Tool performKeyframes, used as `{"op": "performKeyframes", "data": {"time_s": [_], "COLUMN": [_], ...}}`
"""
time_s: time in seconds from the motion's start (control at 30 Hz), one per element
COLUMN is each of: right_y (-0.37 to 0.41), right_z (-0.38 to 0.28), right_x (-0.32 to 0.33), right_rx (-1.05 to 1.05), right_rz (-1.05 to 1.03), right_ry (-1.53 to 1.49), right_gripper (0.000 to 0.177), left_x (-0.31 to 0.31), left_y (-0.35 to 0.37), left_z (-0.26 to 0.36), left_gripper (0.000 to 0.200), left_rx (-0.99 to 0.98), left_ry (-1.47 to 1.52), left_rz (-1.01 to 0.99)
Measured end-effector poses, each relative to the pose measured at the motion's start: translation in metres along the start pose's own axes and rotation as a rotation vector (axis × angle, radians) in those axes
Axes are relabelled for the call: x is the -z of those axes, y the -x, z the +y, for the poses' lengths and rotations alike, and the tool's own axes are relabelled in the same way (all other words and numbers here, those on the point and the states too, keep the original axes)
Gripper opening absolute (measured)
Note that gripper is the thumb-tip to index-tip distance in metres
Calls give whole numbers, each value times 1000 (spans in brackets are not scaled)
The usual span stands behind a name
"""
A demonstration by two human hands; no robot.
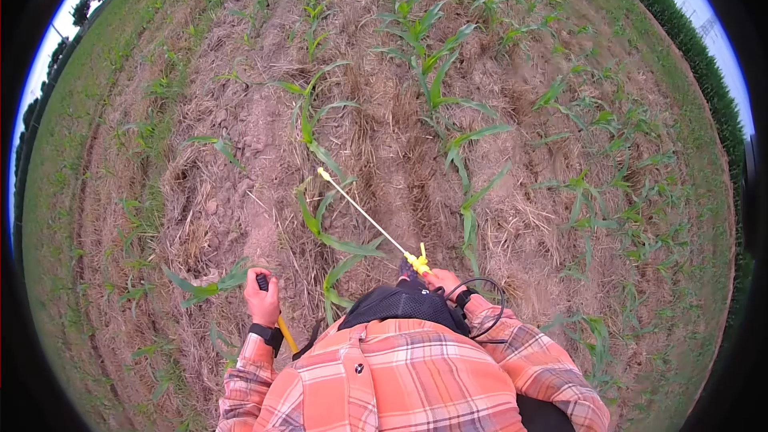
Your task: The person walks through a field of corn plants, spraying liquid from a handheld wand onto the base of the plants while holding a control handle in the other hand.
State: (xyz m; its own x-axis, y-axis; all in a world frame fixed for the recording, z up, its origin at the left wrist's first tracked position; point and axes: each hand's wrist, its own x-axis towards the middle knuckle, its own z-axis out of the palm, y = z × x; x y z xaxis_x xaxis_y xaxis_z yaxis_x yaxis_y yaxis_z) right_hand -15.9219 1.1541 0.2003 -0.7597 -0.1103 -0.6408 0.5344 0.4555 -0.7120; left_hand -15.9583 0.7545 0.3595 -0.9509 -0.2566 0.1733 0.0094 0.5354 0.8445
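Note:
My right hand [442, 280] grips the yellow trigger handle of a sprayer wand [364, 212]. The thin pale wand runs up and left, and its yellow nozzle tip sits beside a young corn plant [310, 124]. A black hose [484, 292] loops from the handle past my right wrist. My left hand [262, 302] is closed around the black grip of a pump lever [282, 330] with a yellow shaft, at my left side. A dark watch sits on that wrist. Orange plaid sleeves cover both arms.
Rows of young corn plants [432, 72] run away from me across dry, straw-covered soil [240, 192]. More corn seedlings [584, 192] stand to the right. Grass strips [56, 216] border the field, and a hedge [704, 64] lines the far right edge.

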Motion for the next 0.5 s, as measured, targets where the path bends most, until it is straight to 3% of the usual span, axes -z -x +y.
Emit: {"op": "performKeyframes", "data": {"time_s": [0.13,0.23,0.3,0.43,0.5], "right_y": [-5,-13,-13,-20,-25], "right_z": [-14,-10,-11,-9,-4], "right_x": [52,82,101,138,149], "right_rx": [-107,-179,-249,-283,-266], "right_rz": [96,175,249,395,455], "right_ry": [-200,-387,-512,-619,-709], "right_gripper": [38,36,36,36,36], "left_x": [-33,-49,-56,-67,-71], "left_y": [-28,-42,-48,-61,-69], "left_z": [21,46,67,64,58], "left_gripper": [9,9,11,11,10], "left_rx": [-37,50,230,179,40], "left_ry": [-32,12,83,46,-14], "left_rz": [-25,-59,-79,-62,-31]}}
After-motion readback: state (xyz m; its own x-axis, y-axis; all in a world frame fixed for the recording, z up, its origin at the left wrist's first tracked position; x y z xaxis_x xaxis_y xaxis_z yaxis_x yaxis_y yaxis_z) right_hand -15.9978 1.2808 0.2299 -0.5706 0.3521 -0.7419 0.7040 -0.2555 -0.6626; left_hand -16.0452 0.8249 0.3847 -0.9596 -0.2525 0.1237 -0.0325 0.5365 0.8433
